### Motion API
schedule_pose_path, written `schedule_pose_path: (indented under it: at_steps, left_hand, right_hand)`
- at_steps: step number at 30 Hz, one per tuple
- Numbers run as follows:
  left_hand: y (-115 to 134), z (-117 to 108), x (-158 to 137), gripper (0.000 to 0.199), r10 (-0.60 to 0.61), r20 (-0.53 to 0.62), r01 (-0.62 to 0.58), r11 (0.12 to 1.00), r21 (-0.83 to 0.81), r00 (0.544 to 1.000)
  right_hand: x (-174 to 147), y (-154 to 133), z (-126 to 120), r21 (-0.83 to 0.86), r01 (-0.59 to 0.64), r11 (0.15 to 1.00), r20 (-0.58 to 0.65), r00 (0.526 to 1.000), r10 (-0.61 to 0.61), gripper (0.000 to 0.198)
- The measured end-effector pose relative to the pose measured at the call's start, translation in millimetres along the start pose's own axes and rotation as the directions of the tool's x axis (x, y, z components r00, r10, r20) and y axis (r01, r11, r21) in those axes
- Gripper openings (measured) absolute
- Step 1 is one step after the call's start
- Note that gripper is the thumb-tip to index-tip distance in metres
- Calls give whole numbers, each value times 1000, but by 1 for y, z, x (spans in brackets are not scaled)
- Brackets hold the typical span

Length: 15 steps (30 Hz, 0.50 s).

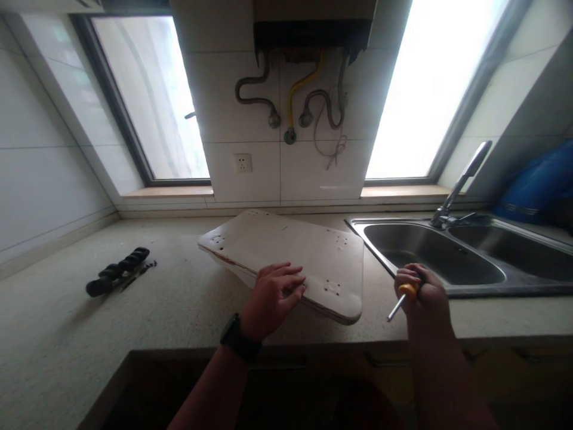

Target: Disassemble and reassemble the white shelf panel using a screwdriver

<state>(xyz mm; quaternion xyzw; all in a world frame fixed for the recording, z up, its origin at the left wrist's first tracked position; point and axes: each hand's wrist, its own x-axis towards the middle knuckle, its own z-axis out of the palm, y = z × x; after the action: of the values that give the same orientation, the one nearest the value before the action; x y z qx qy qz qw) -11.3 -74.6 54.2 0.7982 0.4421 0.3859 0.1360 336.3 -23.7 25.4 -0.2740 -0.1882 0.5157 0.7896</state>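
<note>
A white board [286, 251] with rounded corners lies at an angle on the countertop, its underside hidden. Clusters of small holes mark its corners, and its near edge looks chipped. My left hand [278, 292], a dark watch on the wrist, rests on that near edge with its fingers laid over the top surface. To the right of the board, above the counter's front edge, my right hand [421, 285] is closed around a screwdriver [406, 292]. Its handle is yellow and dark; the bare metal shaft points down and left, apart from the board.
Black spiral-shaped pieces [119, 272] lie on the countertop [179, 322] at the left, with small dark bits beside them. A steel double sink [430, 251] with a faucet [461, 185] is at the right. Pipes [290, 95] and a wall socket [242, 162] are behind.
</note>
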Motion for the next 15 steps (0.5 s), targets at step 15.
schedule_pose_path:
  at_steps: [15]
  left_hand:
    - [7, 10, 7, 17, -143, -185, 111, 979, -172, 972]
  right_hand:
    - [-8, 38, -14, -39, -151, 988, -64, 987, 149, 33]
